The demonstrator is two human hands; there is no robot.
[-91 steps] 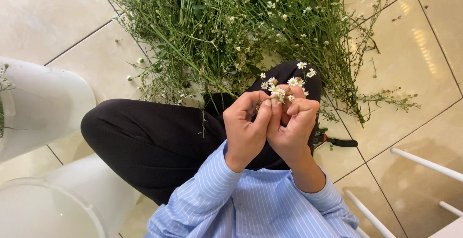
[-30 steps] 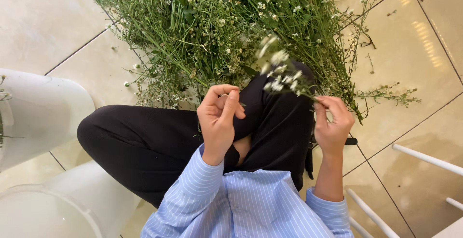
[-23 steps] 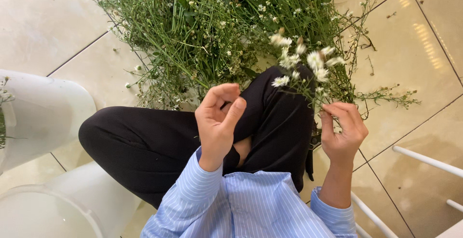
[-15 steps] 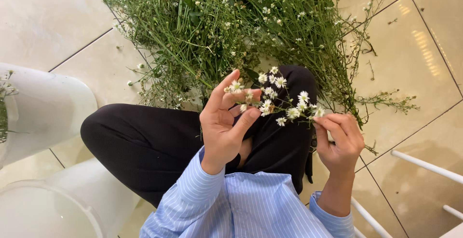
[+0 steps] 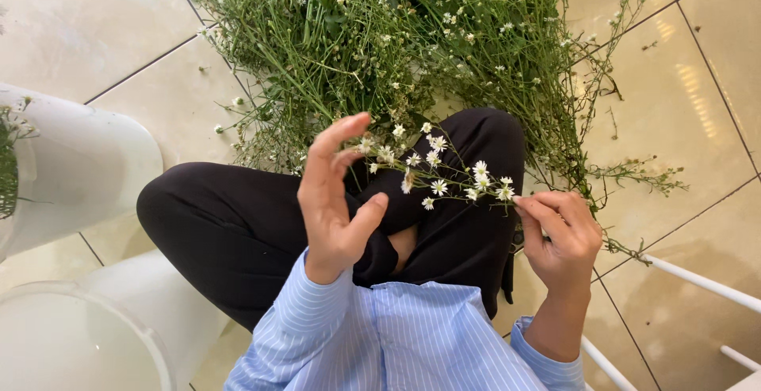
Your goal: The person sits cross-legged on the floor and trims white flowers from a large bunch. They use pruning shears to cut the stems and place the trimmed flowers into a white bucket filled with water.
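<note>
head view: the right hand (image 5: pixel 564 236) pinches the stem end of a sprig (image 5: pixel 432 175) of small white daisies between thumb and fingertips, fingers curled shut on it. the sprig runs from that hand leftward across the lap, its flower heads spread over the black trousers (image 5: pixel 261 236), and its far tip reaches the raised fingers of the left hand (image 5: pixel 337 201). the left hand is open, fingers stretched upward and thumb held apart; its fingertips sit right at the sprig's leftmost blooms, though whether they touch cannot be told. so the sprig lies between the two hands, held at its right end, loose at its left.

beyond the knees a big heap of green stems with the same tiny white flowers (image 5: pixel 412 42) covers the tiled floor (image 5: pixel 103 18), its near edge just beside the trousers. at the left edge stands a white bucket (image 5: pixel 75 169) with some greenery in it, and a second pale bucket (image 5: pixel 75 335) sits in the lower left corner. both arms wear blue striped sleeves (image 5: pixel 380 335). white bars (image 5: pixel 697 280) cross the lower right corner.
</note>
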